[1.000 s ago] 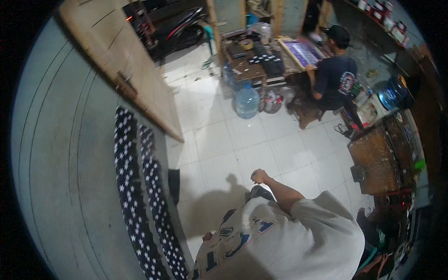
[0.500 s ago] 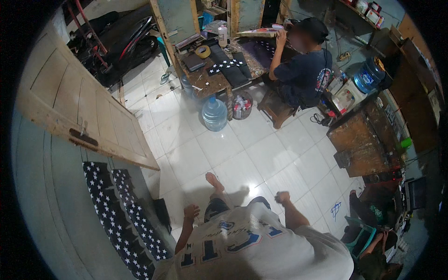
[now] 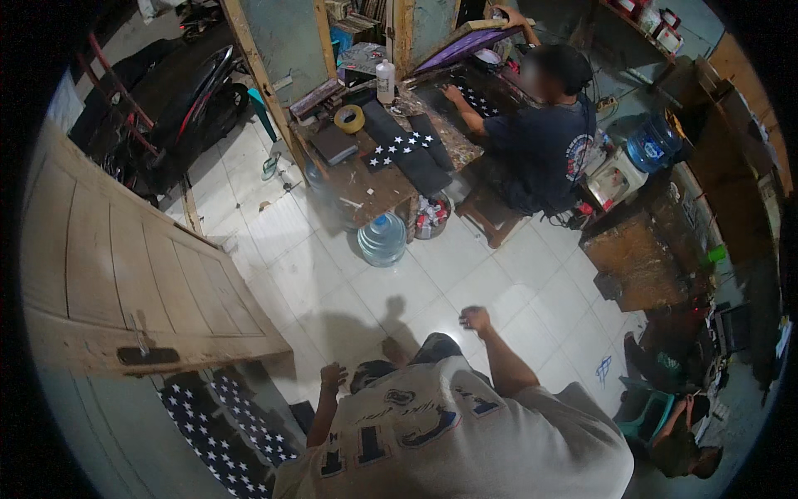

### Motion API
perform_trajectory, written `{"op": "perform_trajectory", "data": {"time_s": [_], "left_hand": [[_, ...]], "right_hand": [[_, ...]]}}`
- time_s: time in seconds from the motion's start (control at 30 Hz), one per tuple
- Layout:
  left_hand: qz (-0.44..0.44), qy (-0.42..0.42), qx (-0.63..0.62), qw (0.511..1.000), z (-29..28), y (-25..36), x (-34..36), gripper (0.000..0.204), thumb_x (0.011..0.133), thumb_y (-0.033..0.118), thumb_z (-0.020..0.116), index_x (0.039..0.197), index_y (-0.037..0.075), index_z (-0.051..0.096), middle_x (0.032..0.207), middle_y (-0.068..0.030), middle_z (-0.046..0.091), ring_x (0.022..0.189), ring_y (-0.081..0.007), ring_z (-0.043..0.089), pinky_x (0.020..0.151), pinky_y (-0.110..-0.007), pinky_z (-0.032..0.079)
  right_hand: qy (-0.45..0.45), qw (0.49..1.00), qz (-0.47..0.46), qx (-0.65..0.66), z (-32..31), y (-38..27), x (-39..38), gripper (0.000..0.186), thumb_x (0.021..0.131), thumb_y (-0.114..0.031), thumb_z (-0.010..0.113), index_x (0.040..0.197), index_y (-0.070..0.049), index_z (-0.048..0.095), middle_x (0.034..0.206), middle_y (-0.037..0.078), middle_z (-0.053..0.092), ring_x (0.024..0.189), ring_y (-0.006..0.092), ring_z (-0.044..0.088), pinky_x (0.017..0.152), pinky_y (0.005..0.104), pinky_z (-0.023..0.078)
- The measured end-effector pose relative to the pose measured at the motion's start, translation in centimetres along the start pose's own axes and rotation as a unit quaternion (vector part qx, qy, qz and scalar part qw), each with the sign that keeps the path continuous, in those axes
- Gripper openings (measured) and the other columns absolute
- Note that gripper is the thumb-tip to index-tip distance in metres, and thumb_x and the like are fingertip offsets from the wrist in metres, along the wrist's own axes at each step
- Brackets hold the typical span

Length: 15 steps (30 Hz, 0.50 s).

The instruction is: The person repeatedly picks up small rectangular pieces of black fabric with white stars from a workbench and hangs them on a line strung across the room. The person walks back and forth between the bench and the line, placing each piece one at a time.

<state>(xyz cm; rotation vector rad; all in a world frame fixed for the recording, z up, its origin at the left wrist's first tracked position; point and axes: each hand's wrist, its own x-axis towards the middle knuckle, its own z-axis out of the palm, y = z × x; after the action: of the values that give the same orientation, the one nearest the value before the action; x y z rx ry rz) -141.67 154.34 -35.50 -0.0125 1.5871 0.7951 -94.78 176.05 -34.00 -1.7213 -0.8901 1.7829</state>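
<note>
My left hand (image 3: 333, 374) hangs beside the hem of my pale printed shirt (image 3: 449, 432), its fingers apart and holding nothing visible. Over the tiles in front of me is my right hand (image 3: 475, 319), fingers curled; whatever they may hold is too small to make out. Left of my left hand, star-patterned black cloth strips (image 3: 199, 416) lie against the wall. Ahead, a person (image 3: 540, 145) sits at a worktable (image 3: 391, 190), one hand (image 3: 507, 17) lifting a purple framed screen (image 3: 457, 48), the other hand (image 3: 455, 98) on star-printed cloth (image 3: 478, 100).
A wooden door (image 3: 141, 274) swings out at my left, with a motorbike (image 3: 166, 108) beyond. A blue jug (image 3: 381, 241) and a basket (image 3: 431, 218) stand below the table. At my right are a wooden cabinet (image 3: 640, 266) and a second person (image 3: 682, 441) by a green stool (image 3: 652, 407).
I have advanced, so the door and table sit differently in view. My right hand has swung forward since half a second ago. The seated person has raised the framed screen.
</note>
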Motion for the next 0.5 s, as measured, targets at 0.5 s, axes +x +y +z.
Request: {"op": "perform_trajectory", "data": {"time_s": [0.5], "left_hand": [[-0.001,0.072,-0.002,0.997,1.5,14.9,3.5,0.025,0.086,0.024,0.046,0.104,0.009,0.051,0.099,-0.0114,0.062,0.078,-0.0246,0.062,0.063,-0.035,0.047]], "right_hand": [[-0.020,0.997,-0.015,0.068,13.1,-24.4,15.5,0.032,0.085,-0.018,0.045,0.107,0.004,0.056,0.093,0.016,0.063,0.077,0.0225,0.061,0.066,0.0336,0.051]]}}
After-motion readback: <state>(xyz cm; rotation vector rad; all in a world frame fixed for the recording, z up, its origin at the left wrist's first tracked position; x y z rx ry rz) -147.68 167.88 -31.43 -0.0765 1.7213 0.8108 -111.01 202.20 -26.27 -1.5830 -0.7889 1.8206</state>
